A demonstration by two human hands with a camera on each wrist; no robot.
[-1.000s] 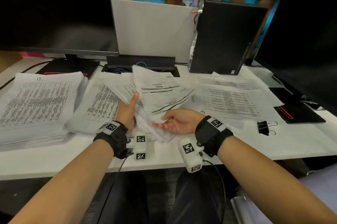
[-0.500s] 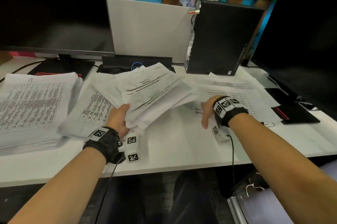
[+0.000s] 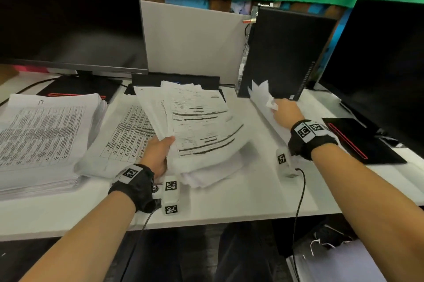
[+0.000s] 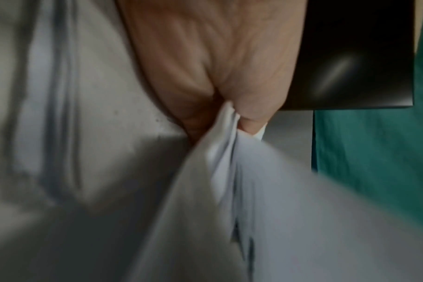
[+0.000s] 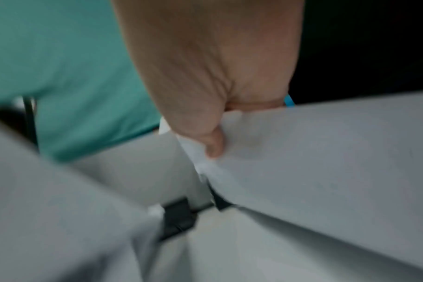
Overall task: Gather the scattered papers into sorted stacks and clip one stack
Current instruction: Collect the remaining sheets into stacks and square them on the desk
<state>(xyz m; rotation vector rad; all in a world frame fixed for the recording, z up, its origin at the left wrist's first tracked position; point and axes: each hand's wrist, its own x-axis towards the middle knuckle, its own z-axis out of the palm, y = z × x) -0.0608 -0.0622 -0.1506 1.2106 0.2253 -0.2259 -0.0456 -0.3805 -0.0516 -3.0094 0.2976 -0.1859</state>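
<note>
My left hand (image 3: 160, 151) grips a thick, fanned bundle of printed papers (image 3: 197, 125) by its near left edge, lifted off the white desk (image 3: 229, 199); the left wrist view shows the bundle's sheets (image 4: 229, 152) pinched between thumb and fingers. My right hand (image 3: 283, 111) holds a second batch of sheets (image 3: 261, 96) raised almost on edge at the right, in front of the black computer case; in the right wrist view the thumb lies on this batch's top sheet (image 5: 314, 162). A black binder clip (image 5: 179, 215) lies on the desk below that hand.
A tall sorted stack (image 3: 43, 135) sits at the far left, and a thinner table-printed pile (image 3: 124, 139) lies beside it. Two dark monitors (image 3: 68, 13) (image 3: 385, 64), a black computer case (image 3: 284, 52) and a black monitor base with a red line (image 3: 358, 142) ring the desk.
The right hand let go of the centre bundle, reached right, and has lifted the sheets that lay flat there onto their edge. The left hand kept the bundle and lowered it slightly.
</note>
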